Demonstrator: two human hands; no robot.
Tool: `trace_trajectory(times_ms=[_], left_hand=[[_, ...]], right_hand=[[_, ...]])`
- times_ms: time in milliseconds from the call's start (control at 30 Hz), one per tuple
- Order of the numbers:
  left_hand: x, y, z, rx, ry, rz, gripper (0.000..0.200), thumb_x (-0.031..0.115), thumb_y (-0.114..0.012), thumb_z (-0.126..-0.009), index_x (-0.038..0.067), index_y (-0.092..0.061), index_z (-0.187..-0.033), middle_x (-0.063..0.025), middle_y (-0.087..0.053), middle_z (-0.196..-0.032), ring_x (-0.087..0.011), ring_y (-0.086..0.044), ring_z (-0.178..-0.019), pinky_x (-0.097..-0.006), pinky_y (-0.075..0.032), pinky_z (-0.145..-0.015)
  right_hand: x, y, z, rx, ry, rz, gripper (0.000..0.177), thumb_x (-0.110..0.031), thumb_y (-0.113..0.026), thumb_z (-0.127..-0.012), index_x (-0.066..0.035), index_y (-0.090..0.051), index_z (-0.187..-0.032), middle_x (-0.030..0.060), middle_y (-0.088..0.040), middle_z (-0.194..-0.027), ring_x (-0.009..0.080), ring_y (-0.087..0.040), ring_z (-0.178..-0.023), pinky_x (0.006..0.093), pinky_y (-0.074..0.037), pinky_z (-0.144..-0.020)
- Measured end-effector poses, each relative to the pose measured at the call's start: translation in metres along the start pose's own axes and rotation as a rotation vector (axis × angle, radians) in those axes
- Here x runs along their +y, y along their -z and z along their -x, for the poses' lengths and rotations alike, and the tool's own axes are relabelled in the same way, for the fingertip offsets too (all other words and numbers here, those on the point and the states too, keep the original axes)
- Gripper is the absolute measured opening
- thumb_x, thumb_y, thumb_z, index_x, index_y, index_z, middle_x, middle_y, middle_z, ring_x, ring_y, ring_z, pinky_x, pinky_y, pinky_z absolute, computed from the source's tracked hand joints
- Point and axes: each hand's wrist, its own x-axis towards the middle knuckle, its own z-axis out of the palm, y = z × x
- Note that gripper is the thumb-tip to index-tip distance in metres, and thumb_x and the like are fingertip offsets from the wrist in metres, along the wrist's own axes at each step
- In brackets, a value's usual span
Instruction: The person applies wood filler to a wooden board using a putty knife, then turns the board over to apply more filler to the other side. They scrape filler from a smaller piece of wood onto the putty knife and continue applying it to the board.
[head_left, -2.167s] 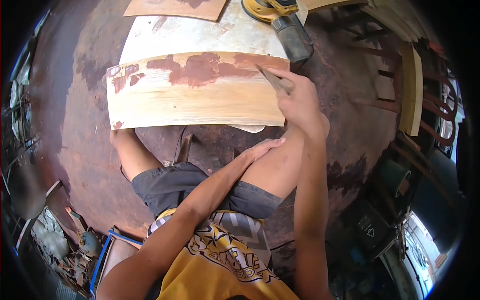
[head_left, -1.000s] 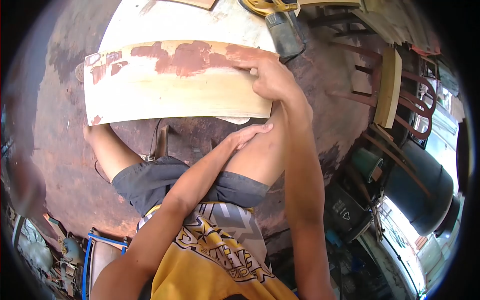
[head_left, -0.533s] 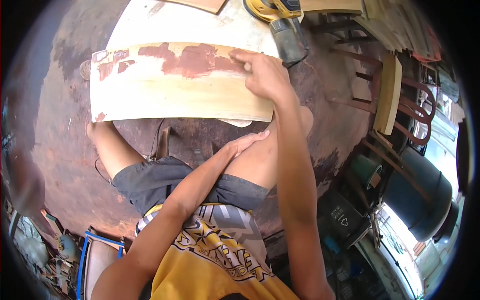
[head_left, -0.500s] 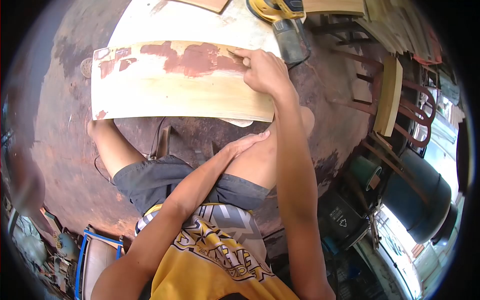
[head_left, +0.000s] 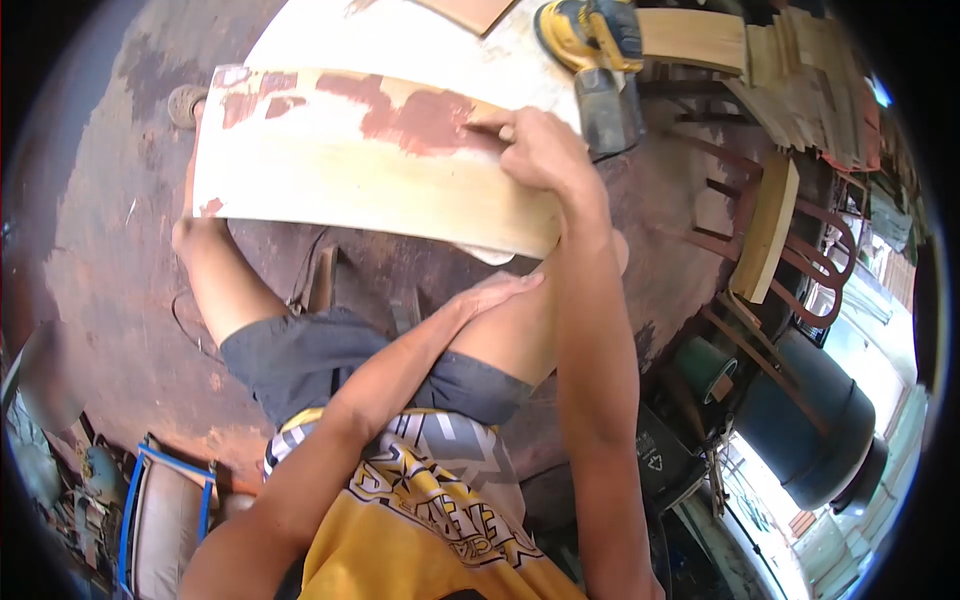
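Observation:
My right hand (head_left: 545, 150) is closed around a small putty knife (head_left: 488, 122), its blade touching the upper right part of a pale wooden board (head_left: 350, 190). Most of the tool is hidden by my fingers. Reddish-brown filler (head_left: 415, 120) covers patches along the board's far edge, with a small spot at its near left corner. The board lies in front of my knees, its right end by my right forearm. My left hand (head_left: 500, 292) rests flat on my right thigh with its fingers stretched out, holding nothing.
Beyond the board is a white round surface (head_left: 400, 45), bearing a yellow and black sander (head_left: 590, 60). Stacked wood pieces (head_left: 810, 90) stand at the far right, near a reddish-brown chair frame (head_left: 820, 235). A dark blue barrel (head_left: 810, 420) stands lower right, a blue-edged frame (head_left: 165, 520) lower left.
My right hand and the putty knife have shifted slightly right and nearer along the board. The whole view has tilted a little. My left hand stays on the thigh.

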Motion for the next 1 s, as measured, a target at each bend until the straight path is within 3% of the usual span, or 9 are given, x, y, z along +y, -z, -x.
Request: trace_trajectory(times_ms=[67,200,267,467,533,667,767,900,1000], left_hand=[[0.03,-0.011,0.028,0.051,0.137,-0.07,0.056,0.05,-0.074,-0.083,-0.002,-0.071,-0.103,-0.0119,-0.072,-0.098,-0.0163,-0.067,-0.087,-0.0306,-0.054,-0.08],[0.047,-0.037,0.025,0.01,-0.048,0.138,0.044,0.043,-0.076,-0.083,0.001,-0.07,-0.097,-0.0078,-0.07,-0.092,-0.0144,-0.066,-0.086,-0.0276,-0.053,-0.077],[0.048,-0.041,0.022,0.02,-0.096,0.264,0.04,0.04,-0.076,-0.084,0.002,-0.07,-0.096,-0.0065,-0.069,-0.092,-0.0139,-0.066,-0.086,-0.0268,-0.053,-0.076],[0.02,-0.008,0.016,-0.02,0.05,0.152,0.037,0.037,-0.076,-0.084,0.003,-0.069,-0.094,-0.0059,-0.068,-0.093,-0.0139,-0.065,-0.086,-0.027,-0.052,-0.075],[0.015,-0.002,0.014,-0.014,0.038,0.125,0.036,0.037,-0.076,-0.084,0.003,-0.069,-0.093,-0.0058,-0.068,-0.093,-0.0138,-0.065,-0.086,-0.0271,-0.052,-0.074],[0.015,0.0,0.007,-0.027,-0.033,0.113,0.034,0.036,-0.076,-0.084,0.003,-0.068,-0.092,-0.0055,-0.067,-0.094,-0.0138,-0.064,-0.086,-0.0272,-0.052,-0.074],[0.022,-0.008,0.006,-0.101,0.047,0.302,0.039,0.043,-0.073,-0.085,0.004,-0.067,-0.087,-0.0053,-0.065,-0.096,-0.0124,-0.061,-0.082,-0.0268,-0.049,-0.069],[0.035,-0.014,0.012,-0.09,0.052,0.183,0.043,0.047,-0.072,-0.085,0.005,-0.066,-0.086,-0.0049,-0.065,-0.095,-0.0125,-0.06,-0.081,-0.0271,-0.049,-0.069],[0.04,-0.011,0.021,0.004,-0.018,-0.073,0.045,0.05,-0.071,-0.084,0.005,-0.066,-0.085,-0.0047,-0.064,-0.093,-0.0126,-0.059,-0.08,-0.0273,-0.048,-0.07]], right_hand=[[0.017,-0.025,-0.001,-0.034,0.06,-0.05,0.061,0.003,-0.051,-0.069,-0.023,-0.069,-0.121,0.0186,-0.07,-0.107,0.0335,-0.067,-0.098,0.0378,-0.053,-0.083],[-0.002,-0.026,0.022,0.014,0.037,0.129,0.063,0.006,-0.048,-0.07,-0.024,-0.068,-0.123,0.0185,-0.07,-0.107,0.0322,-0.067,-0.1,0.0372,-0.052,-0.083],[0.004,-0.022,0.019,0.066,0.157,-0.054,0.055,0.0,-0.055,-0.066,-0.016,-0.071,-0.117,0.0187,-0.07,-0.099,0.0348,-0.066,-0.093,0.0424,-0.052,-0.082],[0.003,-0.009,-0.016,0.103,-0.03,-0.236,0.048,-0.005,-0.056,-0.072,-0.012,-0.071,-0.116,0.0165,-0.071,-0.108,0.032,-0.067,-0.102,0.0379,-0.051,-0.089],[-0.002,-0.002,-0.021,0.084,-0.259,-0.305,0.043,-0.007,-0.056,-0.074,-0.009,-0.071,-0.114,0.0186,-0.07,-0.108,0.0332,-0.067,-0.102,0.0375,-0.051,-0.089],[0.001,-0.001,-0.019,0.088,-0.318,-0.498,0.047,-0.002,-0.061,-0.078,-0.001,-0.063,-0.125,0.0207,-0.068,-0.105,0.0242,-0.067,-0.088,0.0334,-0.053,-0.076],[0.008,-0.01,-0.024,0.069,-0.364,-0.71,0.05,-0.002,-0.061,-0.079,-0.003,-0.061,-0.129,0.018,-0.069,-0.105,0.022,-0.067,-0.085,0.0313,-0.053,-0.073],[-0.019,-0.018,-0.023,0.112,-0.439,-0.657,0.055,0.002,-0.057,-0.077,-0.005,-0.061,-0.131,0.0146,-0.07,-0.095,0.0171,-0.065,-0.077,0.0263,-0.052,-0.07],[-0.051,-0.009,-0.019,0.139,-0.385,-0.333,0.059,0.005,-0.054,-0.074,-0.008,-0.062,-0.131,0.0084,-0.068,-0.08,0.0109,-0.058,-0.064,0.0235,-0.049,-0.063]])
